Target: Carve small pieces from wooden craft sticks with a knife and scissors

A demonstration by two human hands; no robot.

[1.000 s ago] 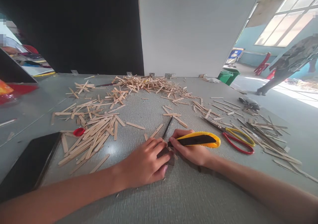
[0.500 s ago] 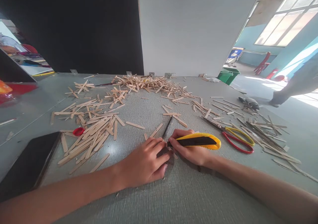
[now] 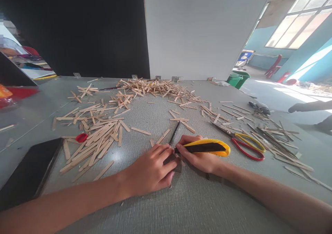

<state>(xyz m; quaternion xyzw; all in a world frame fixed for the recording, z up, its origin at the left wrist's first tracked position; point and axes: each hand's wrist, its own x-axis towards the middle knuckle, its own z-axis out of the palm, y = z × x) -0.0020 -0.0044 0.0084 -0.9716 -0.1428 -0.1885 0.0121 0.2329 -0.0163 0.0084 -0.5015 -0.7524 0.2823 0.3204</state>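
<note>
My right hand (image 3: 198, 158) is closed around a yellow and black utility knife (image 3: 204, 147), its handle pointing right. The knife's front end meets the fingertips of my left hand (image 3: 154, 170), which rests low on the table with its fingers bent and pressed down. Whatever lies under those fingertips is mostly hidden; only a small pale bit shows between the two hands. A thin dark rod, like a pencil (image 3: 175, 133), lies just beyond the fingertips. A few loose craft sticks (image 3: 140, 131) are spread around it.
A heap of craft sticks (image 3: 155, 87) lies along the partition (image 3: 192, 36), another pile (image 3: 95, 142) at left. A red ring (image 3: 82, 137) and a black phone (image 3: 31, 171) are beside it. Scissors (image 3: 249, 147) and cut strips (image 3: 282, 149) lie right. At far right is a person's limb (image 3: 308, 106).
Both hands and the knife stay almost exactly in place. At the far right, the other person's dark shape has shifted, now showing as a lower, level limb.
</note>
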